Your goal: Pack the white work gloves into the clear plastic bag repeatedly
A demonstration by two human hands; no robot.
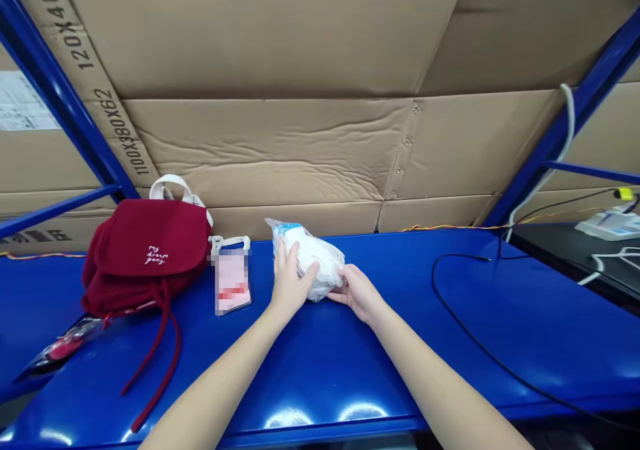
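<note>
White bagged bundle (326,260) (hard to identify) between left hand (290,279), right hand (362,293).

On my feed I can read white lettering on the flap of the red backpack (155,237) at the left: "My dream pony." Beyond it, the cardboard strip (103,93) at far left carries black print — "120X40", then lower down "1100X380X62". Dark characters on the lower cardboard panel (83,227) are partly hidden, and the white sheet (25,100) is too blurred for me to read.
</note>
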